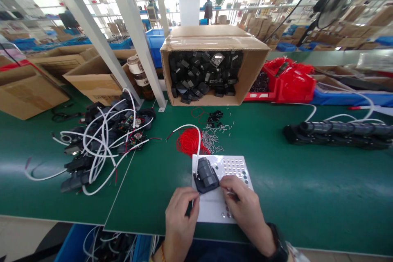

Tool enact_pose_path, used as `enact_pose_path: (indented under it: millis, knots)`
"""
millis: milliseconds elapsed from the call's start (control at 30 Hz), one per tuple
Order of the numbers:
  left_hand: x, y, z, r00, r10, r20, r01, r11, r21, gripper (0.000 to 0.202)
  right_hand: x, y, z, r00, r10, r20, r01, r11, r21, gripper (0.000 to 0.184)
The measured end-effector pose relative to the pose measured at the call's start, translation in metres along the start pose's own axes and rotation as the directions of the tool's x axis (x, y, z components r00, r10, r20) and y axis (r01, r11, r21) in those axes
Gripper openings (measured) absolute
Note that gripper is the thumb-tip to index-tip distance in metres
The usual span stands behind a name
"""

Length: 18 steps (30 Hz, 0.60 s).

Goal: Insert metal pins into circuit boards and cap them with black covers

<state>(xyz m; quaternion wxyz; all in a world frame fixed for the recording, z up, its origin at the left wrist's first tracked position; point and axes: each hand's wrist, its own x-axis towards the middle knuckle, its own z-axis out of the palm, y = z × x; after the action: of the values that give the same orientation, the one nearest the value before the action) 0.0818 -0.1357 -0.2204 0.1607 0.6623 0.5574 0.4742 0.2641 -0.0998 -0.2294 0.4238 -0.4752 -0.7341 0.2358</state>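
A black plastic housing (206, 175) with a ribbed cylindrical body and a white cable (199, 143) rests on a white sheet (211, 208). My left hand (181, 213) has thumb and fingertips closed at the housing's lower left corner. At its right edge, my right hand (244, 201) grips with bent fingers; the fingertips are partly hidden. Rows of small silver round pieces (233, 167) lie on the sheet, with a few more near my right hand. Just beyond are a coil of red wire (188, 141), many small screws (211, 139) and small black parts (215, 118).
Similar housings with white cables (104, 139) are piled at left. A row of assembled black units (340, 134) stands at right. Behind are a cardboard box (215, 37) of black parts, red bins (294, 86) and a metal post (135, 28). A blue crate (72, 243) sits below the table edge.
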Motion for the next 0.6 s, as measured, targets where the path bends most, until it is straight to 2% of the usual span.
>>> enact_pose_path:
  millis: [133, 300, 367, 500, 600]
  knots:
    - [0.002, -0.001, 0.003, 0.998, 0.015, 0.063, -0.020, 0.997, 0.073, 0.016, -0.001, 0.002, 0.002, 0.998, -0.066, -0.001, 0.066, 0.997, -0.051, 0.022]
    - [0.009, 0.000, -0.003, 0.971, 0.014, 0.239, -0.054, 0.985, 0.165, 0.017, -0.003, 0.005, -0.002, 0.994, -0.103, 0.035, 0.105, 0.993, -0.056, 0.025]
    - [0.013, 0.000, -0.005, 0.955, -0.016, 0.295, -0.035, 0.985, 0.167, 0.013, -0.007, 0.005, -0.004, 0.994, -0.089, 0.060, 0.093, 0.994, -0.064, 0.026]
    - [0.017, 0.001, -0.007, 0.926, -0.157, 0.343, 0.114, 0.983, 0.141, 0.015, -0.013, 0.006, -0.012, 0.992, -0.035, 0.122, 0.047, 0.995, -0.089, 0.025]
    - [0.021, 0.003, -0.009, 0.914, -0.324, 0.244, 0.300, 0.945, 0.131, 0.020, -0.004, 0.005, -0.022, 0.976, -0.028, 0.214, 0.047, 0.996, -0.080, 0.033]
